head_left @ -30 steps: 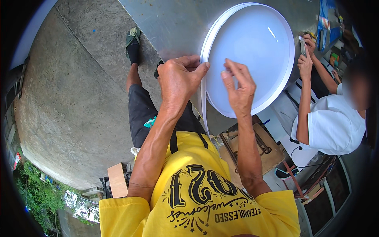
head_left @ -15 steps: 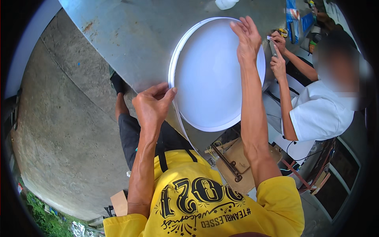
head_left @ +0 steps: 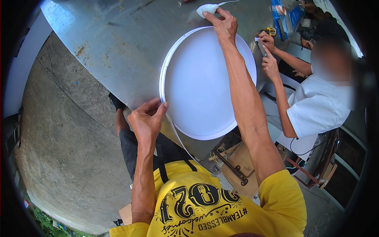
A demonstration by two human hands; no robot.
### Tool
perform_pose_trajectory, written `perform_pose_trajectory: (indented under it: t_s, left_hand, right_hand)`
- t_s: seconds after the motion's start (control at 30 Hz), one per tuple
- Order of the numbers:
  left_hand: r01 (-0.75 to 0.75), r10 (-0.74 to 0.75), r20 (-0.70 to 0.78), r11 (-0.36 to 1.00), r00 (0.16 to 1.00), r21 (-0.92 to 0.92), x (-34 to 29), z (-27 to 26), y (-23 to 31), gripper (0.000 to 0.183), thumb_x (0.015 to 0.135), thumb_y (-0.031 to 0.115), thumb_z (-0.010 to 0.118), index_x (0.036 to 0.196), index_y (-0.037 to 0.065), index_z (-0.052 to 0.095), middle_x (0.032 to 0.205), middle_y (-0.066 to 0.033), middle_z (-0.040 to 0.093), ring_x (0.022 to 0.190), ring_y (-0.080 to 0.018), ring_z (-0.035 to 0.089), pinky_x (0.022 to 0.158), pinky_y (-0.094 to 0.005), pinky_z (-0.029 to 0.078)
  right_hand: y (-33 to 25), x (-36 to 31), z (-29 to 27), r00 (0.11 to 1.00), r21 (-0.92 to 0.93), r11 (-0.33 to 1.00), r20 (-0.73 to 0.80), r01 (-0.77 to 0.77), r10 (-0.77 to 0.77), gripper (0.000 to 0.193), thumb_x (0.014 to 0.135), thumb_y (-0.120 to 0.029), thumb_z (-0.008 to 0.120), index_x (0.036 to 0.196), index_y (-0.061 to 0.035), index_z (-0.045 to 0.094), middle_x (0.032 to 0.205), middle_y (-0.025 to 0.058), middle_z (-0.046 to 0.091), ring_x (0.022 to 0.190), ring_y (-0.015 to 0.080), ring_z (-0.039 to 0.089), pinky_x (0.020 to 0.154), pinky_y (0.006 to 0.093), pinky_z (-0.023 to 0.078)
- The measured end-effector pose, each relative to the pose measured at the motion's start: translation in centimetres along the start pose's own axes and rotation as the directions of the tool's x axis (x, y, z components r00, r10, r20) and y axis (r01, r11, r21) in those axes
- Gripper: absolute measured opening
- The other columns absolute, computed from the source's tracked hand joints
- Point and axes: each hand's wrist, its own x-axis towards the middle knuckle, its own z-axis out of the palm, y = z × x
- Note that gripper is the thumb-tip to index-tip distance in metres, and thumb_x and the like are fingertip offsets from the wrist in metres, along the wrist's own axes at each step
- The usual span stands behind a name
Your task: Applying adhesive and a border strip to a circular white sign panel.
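Note:
A large round white shallow tray-like piece (head_left: pixel 205 87) with a raised rim lies on the metal table. At its left edge my left hand (head_left: pixel 147 118) pinches a thin white strip (head_left: pixel 177 136) against the rim; the strip's loose end trails down toward my waist. Beyond the far edge of the round piece, my right hand (head_left: pixel 226 27) has its thumb and fingers around a small white squeeze bottle (head_left: pixel 205 10) with a thin pointed nozzle. The bottle lies tilted, its nozzle pointing right.
Under the round piece spreads a grey metal table (head_left: pixel 118 47) with rusty stains. On the right a person in a white shirt (head_left: pixel 316 106) holds a small white piece and a flat grey tool. A blue package (head_left: pixel 279 19) sits farther back. A brown board (head_left: pixel 239 168) with a metal bar is below.
My right hand has left the round piece's far rim, moved up and left, and taken hold of the white bottle. My left hand still pinches the strip at the rim.

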Motion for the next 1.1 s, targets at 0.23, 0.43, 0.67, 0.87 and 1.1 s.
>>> perform_pose_trajectory:
  t_s: [0.23, 0.43, 0.67, 0.87, 1.1]
  left_hand:
    - [0.017, -0.017, 0.003, 0.997, 1.0, 0.074, -0.1, 0.1, 0.2, 0.035, 0.084, 0.021, 0.084, 0.109, -0.002, 0.08, 0.093, -0.0149, 0.081, 0.084, -0.0197, 0.077, 0.082, -0.0309, 0.059]
    - [0.067, -0.067, 0.003, 0.998, 0.998, 0.01, -0.3, 0.1, 0.1, 0.033, 0.083, 0.019, 0.085, 0.11, -0.001, 0.081, 0.093, -0.0139, 0.08, 0.085, -0.0179, 0.076, 0.082, -0.0308, 0.059]
    - [0.039, -0.038, 0.028, 0.999, 0.999, -0.034, -0.3, 0.2, -0.4, 0.033, 0.084, 0.017, 0.085, 0.11, -0.002, 0.08, 0.095, -0.0148, 0.08, 0.084, -0.0178, 0.075, 0.082, -0.0305, 0.059]
    - [0.021, -0.021, -0.016, 0.999, 1.0, -0.044, 0.2, 0.4, -0.7, 0.038, 0.084, 0.017, 0.087, 0.112, -0.007, 0.077, 0.092, -0.0151, 0.079, 0.081, -0.0177, 0.075, 0.076, -0.0281, 0.058]
    - [0.006, -0.008, -0.016, 0.993, 1.0, -0.117, -0.1, 0.4, -0.5, 0.036, 0.084, 0.017, 0.088, 0.109, -0.006, 0.079, 0.093, -0.016, 0.079, 0.082, -0.0178, 0.074, 0.079, -0.0295, 0.058]
  right_hand:
    - [-3.0, -3.5, -3.1, 0.997, 0.493, 0.87, 0.052, 0.026, -0.059, 0.033, 0.087, -0.005, 0.08, 0.116, 0.0015, 0.065, 0.103, 0.0092, 0.075, 0.091, 0.018, 0.072, 0.082, 0.0312, 0.057]
    - [-6.8, -19.3, -9.1, 0.964, 0.164, 0.967, 0.211, -0.196, 0.16, 0.047, 0.097, -0.011, 0.073, 0.137, 0.0041, 0.056, 0.108, 0.0143, 0.071, 0.092, 0.0176, 0.071, 0.074, 0.031, 0.058]
    - [-8.0, -28.3, -11.7, 0.975, -0.215, 0.976, 0.207, -0.035, 0.081, 0.036, 0.083, -0.004, 0.082, 0.118, -0.0019, 0.071, 0.108, 0.0114, 0.073, 0.095, 0.0289, 0.067, 0.08, 0.04, 0.056]
    - [-8.6, -29.2, -10.2, 0.993, -0.208, 0.974, 0.095, 0.088, -0.069, 0.04, 0.075, 0.004, 0.083, 0.113, -0.0037, 0.073, 0.103, 0.0089, 0.071, 0.094, 0.0286, 0.065, 0.078, 0.0384, 0.055]
    - [-9.0, -29.2, -9.1, 0.981, -0.204, 0.96, 0.074, 0.19, -0.178, 0.043, 0.073, 0.006, 0.083, 0.113, -0.0023, 0.07, 0.099, 0.0088, 0.067, 0.089, 0.0291, 0.062, 0.075, 0.0397, 0.053]
